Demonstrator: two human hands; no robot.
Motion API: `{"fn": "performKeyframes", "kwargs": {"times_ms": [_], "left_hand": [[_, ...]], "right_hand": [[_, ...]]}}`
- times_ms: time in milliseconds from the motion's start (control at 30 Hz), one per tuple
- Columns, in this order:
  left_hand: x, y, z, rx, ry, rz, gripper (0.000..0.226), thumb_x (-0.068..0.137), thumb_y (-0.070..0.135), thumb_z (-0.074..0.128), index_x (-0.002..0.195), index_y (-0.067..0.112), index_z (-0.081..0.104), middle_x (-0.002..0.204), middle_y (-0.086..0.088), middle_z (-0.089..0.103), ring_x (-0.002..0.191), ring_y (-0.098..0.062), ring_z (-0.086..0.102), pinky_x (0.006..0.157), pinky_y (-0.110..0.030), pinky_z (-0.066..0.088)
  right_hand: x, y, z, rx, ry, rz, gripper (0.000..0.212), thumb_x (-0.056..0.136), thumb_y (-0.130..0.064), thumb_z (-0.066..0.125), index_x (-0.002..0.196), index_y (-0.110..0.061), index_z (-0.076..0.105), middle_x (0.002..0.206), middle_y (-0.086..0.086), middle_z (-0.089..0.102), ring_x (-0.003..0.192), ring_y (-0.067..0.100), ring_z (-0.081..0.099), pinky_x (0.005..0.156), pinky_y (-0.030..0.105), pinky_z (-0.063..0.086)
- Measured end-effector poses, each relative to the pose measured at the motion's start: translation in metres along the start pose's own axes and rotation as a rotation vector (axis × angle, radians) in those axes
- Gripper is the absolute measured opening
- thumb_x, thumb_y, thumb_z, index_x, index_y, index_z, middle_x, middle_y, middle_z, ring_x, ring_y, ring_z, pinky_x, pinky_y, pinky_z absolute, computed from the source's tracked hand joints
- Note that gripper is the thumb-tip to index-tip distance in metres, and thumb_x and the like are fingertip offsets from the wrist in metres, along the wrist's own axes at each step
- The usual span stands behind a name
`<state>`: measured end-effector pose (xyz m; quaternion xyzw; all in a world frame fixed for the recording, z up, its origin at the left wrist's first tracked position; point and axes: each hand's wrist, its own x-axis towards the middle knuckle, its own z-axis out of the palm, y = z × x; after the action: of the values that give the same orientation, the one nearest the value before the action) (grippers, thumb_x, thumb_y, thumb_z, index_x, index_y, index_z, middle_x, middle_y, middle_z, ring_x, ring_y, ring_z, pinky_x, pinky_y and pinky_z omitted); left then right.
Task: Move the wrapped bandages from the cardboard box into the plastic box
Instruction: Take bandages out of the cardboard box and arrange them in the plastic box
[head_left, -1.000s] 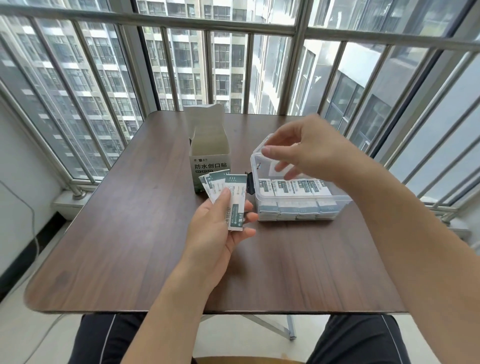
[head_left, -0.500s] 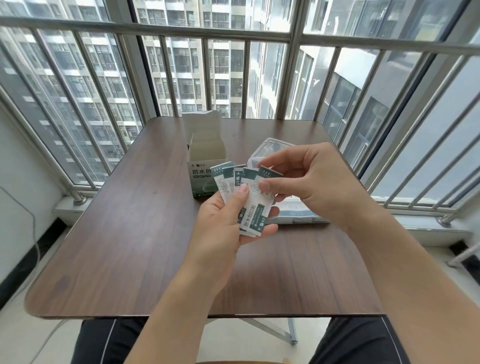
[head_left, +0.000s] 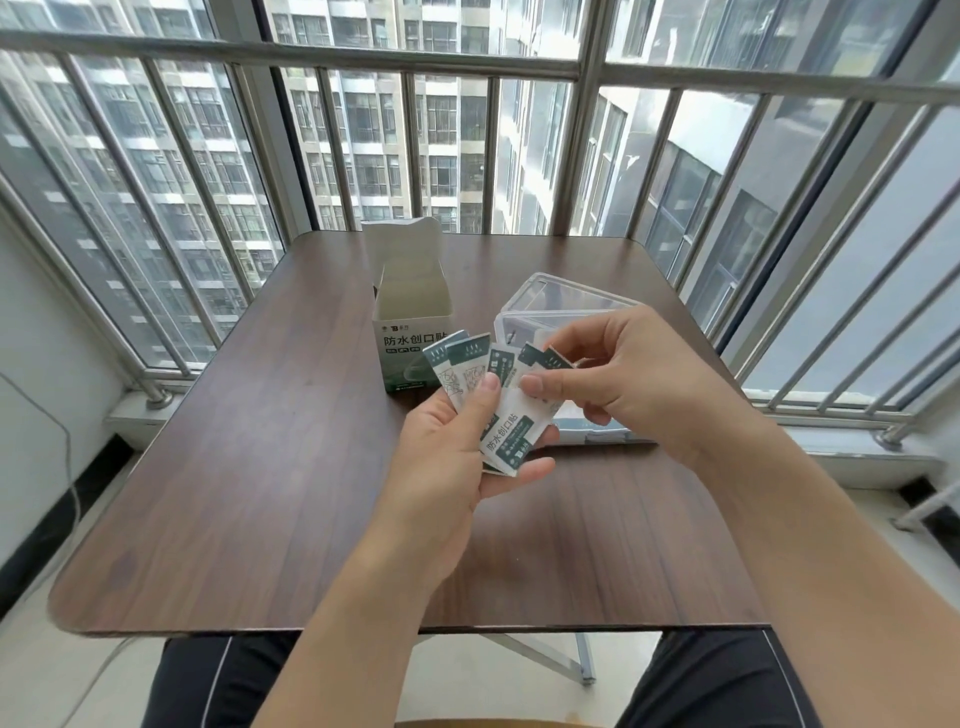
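Left hand (head_left: 457, 457) pinches a fan of thin, white-and-green paper-wrapped bandages (head_left: 506, 415); right hand (head_left: 618, 379) pinches one wrapper's top edge, judged light, flexible, slippery.

Dark wood-grain table (head_left: 249, 493); metal window railing (head_left: 291, 52) behind; high-rise buildings (head_left: 415, 130) outside; black trousers (head_left: 208, 680) below.

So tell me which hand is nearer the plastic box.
Right. The right hand is directly in front of the plastic box, overlapping it in view. The left hand, holding the bandages, sits further toward the person.
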<state>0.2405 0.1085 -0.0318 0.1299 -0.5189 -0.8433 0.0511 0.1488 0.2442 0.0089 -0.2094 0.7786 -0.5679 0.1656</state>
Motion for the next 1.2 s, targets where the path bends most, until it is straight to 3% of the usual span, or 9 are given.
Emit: {"fn": "performKeyframes", "kwargs": {"times_ms": [133, 233, 433, 567, 700, 800, 933, 1067, 1200], "left_hand": [[0.001, 0.0, -0.001, 0.014, 0.008, -0.004, 0.023, 0.099, 0.025, 0.056, 0.116, 0.015, 0.068, 0.094, -0.007, 0.078, 0.078, -0.018, 0.075, 0.056, -0.029, 0.059], [0.004, 0.001, -0.001, 0.019, 0.052, -0.005, 0.027, 0.104, 0.028, 0.048, 0.101, 0.009, 0.068, 0.087, -0.011, 0.077, 0.075, -0.021, 0.074, 0.06, -0.031, 0.061], [0.015, 0.002, -0.017, 0.052, 0.2, 0.016, 0.03, 0.107, 0.03, 0.043, 0.092, 0.012, 0.062, 0.062, 0.0, 0.061, 0.054, -0.012, 0.065, 0.045, -0.024, 0.054], [0.015, -0.003, -0.02, 0.043, 0.203, -0.005, 0.028, 0.106, 0.03, 0.043, 0.092, 0.013, 0.061, 0.061, 0.001, 0.059, 0.051, -0.01, 0.062, 0.041, -0.022, 0.05], [0.012, -0.009, -0.016, 0.053, 0.193, -0.024, 0.028, 0.106, 0.029, 0.044, 0.092, 0.012, 0.061, 0.061, 0.0, 0.058, 0.05, -0.011, 0.061, 0.04, -0.022, 0.05], [0.011, -0.007, -0.015, 0.06, 0.199, -0.004, 0.026, 0.105, 0.029, 0.046, 0.089, 0.014, 0.061, 0.061, 0.0, 0.056, 0.051, -0.011, 0.06, 0.041, -0.022, 0.049], [0.005, 0.004, -0.002, -0.008, 0.118, 0.03, 0.034, 0.102, 0.038, 0.049, 0.082, 0.011, 0.058, 0.063, -0.004, 0.055, 0.058, -0.014, 0.064, 0.044, -0.024, 0.052], [0.0, 0.016, 0.014, -0.066, -0.082, -0.109, 0.059, 0.094, 0.053, 0.048, 0.111, -0.001, 0.064, 0.096, -0.017, 0.075, 0.085, -0.028, 0.076, 0.054, -0.03, 0.06], [-0.002, 0.018, 0.018, -0.059, -0.133, -0.096, 0.042, 0.096, 0.046, 0.05, 0.106, 0.01, 0.069, 0.083, -0.011, 0.075, 0.065, -0.016, 0.072, 0.043, -0.02, 0.053]], "right_hand": [[0.001, 0.0, 0.001, 0.0, -0.062, -0.013, 0.018, 0.079, -0.003, 0.081, 0.092, 0.006, 0.074, 0.077, 0.02, 0.072, 0.052, 0.017, 0.048, 0.043, 0.022, 0.043], [0.002, -0.002, -0.005, 0.006, -0.093, 0.029, 0.021, 0.082, -0.001, 0.077, 0.095, 0.014, 0.069, 0.077, 0.02, 0.068, 0.05, 0.011, 0.049, 0.044, 0.019, 0.044], [0.028, -0.03, -0.071, -0.192, -0.047, 0.116, 0.026, 0.071, -0.023, 0.08, 0.09, -0.007, 0.074, 0.073, 0.003, 0.074, 0.059, 0.009, 0.061, 0.05, 0.018, 0.047], [0.063, -0.023, -0.1, -0.361, -0.084, 0.266, 0.028, 0.076, -0.02, 0.082, 0.096, -0.004, 0.071, 0.076, 0.005, 0.073, 0.064, 0.011, 0.065, 0.054, 0.019, 0.05], [0.074, -0.008, -0.1, -0.39, -0.207, 0.327, 0.017, 0.082, -0.017, 0.079, 0.094, -0.008, 0.069, 0.074, 0.002, 0.071, 0.065, 0.011, 0.061, 0.049, 0.016, 0.047], [0.065, -0.009, -0.099, -0.299, -0.232, 0.266, 0.015, 0.082, -0.017, 0.075, 0.093, -0.01, 0.068, 0.075, 0.001, 0.072, 0.065, 0.012, 0.057, 0.049, 0.016, 0.045], [0.039, -0.029, -0.079, 0.002, -0.368, 0.025, 0.008, 0.082, -0.013, 0.07, 0.088, -0.01, 0.064, 0.079, 0.006, 0.072, 0.058, 0.014, 0.057, 0.047, 0.018, 0.047], [0.023, -0.038, -0.047, -0.136, -0.486, -0.104, 0.019, 0.082, -0.015, 0.073, 0.093, -0.002, 0.064, 0.082, 0.011, 0.073, 0.061, 0.019, 0.062, 0.049, 0.024, 0.049], [0.023, -0.032, -0.037, -0.226, -0.445, -0.117, 0.04, 0.08, -0.021, 0.076, 0.103, 0.007, 0.06, 0.078, 0.008, 0.07, 0.062, 0.018, 0.06, 0.049, 0.025, 0.048]]}}
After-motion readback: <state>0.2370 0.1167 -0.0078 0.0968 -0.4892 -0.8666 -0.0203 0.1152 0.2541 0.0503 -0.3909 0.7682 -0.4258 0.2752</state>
